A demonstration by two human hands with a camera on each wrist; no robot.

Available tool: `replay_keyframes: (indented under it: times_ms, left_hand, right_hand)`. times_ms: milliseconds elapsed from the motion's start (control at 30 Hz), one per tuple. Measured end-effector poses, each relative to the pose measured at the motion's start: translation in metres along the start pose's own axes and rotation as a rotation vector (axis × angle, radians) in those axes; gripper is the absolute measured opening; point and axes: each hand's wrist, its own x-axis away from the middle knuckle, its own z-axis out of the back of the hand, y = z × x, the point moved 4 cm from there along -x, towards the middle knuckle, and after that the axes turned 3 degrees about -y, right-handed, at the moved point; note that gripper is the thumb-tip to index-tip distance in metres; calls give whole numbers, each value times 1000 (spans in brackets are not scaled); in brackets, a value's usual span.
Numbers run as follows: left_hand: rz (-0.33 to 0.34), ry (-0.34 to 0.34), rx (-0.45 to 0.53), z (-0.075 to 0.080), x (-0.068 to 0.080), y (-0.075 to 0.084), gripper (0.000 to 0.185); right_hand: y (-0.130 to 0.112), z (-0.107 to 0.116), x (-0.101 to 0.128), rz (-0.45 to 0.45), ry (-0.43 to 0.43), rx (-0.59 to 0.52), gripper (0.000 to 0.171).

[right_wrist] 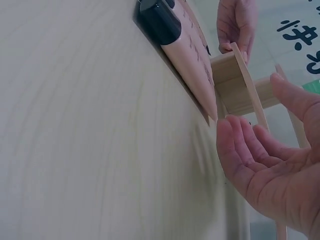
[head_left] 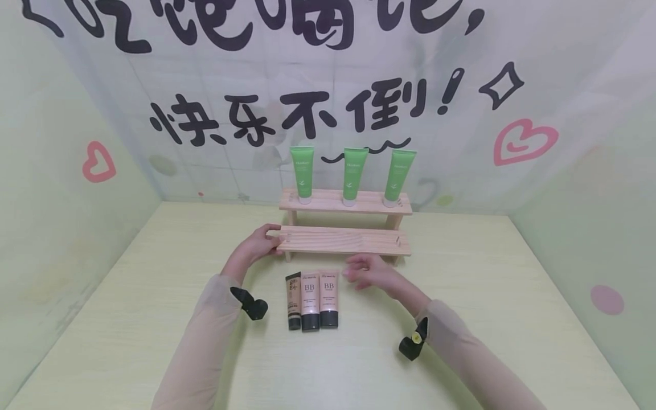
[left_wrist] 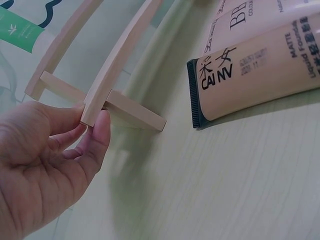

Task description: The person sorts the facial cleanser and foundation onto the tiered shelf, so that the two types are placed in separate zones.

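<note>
A two-step wooden rack (head_left: 338,240) stands toward the back of the table. My left hand (head_left: 260,244) pinches the left end of its lower shelf; in the left wrist view the thumb and fingers (left_wrist: 102,131) clasp the board's end. In front of the rack lie three tubes side by side: a tan foundation tube (head_left: 294,299) with a black cap and two pink BB cream tubes (head_left: 310,302). My right hand (head_left: 376,274) hovers just right of the tubes, before the lower shelf, its fingers loosely bent and holding nothing in the right wrist view.
Three green tubes (head_left: 355,176) stand upright on their caps along the rack's upper shelf (head_left: 328,200). Behind rises a white backdrop with black lettering (head_left: 307,114), and pale panels close in both sides. A black wrist camera (head_left: 251,304) sits on each sleeve.
</note>
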Motion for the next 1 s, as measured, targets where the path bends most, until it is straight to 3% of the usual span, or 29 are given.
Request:
replay_keyframes:
  times_ms: [267, 567, 833, 1000]
  left_hand:
    - [2, 3, -12, 1, -2, -1, 50]
    - [5, 7, -20, 0, -5, -1, 50]
    - [10, 13, -18, 0, -5, 0, 49]
    - [11, 11, -17, 0, -3, -1, 50]
  right_hand:
    - [-2, -14, -7, -44, 28, 2, 57]
    - [-4, -24, -14, -169, 124, 15, 62]
    - [-13, -34, -18, -220, 146, 190, 70]
    - [-17, -43, -18, -218, 153, 257, 53]
